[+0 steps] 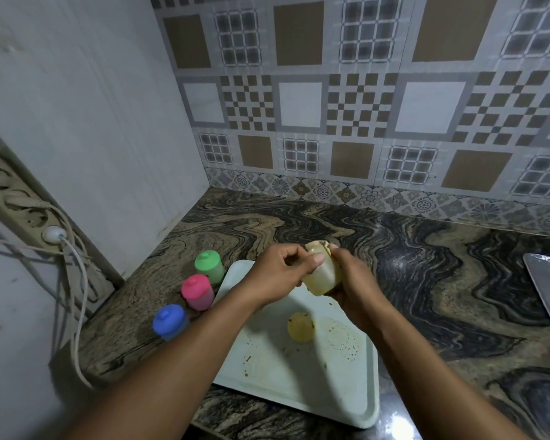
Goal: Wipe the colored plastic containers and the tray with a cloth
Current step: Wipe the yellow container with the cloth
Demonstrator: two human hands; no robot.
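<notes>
Hands (318,274) hold cloth-wrapped container (321,277) above tray (299,392).

Three containers (198,291) left of tray (299,385)

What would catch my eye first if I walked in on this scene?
Probably the two hands, left hand and right hand, working a yellowish container wrapped in cloth above a stained white tray. Next, the green container, pink container and blue container standing in a row on the counter left of the tray.
</notes>
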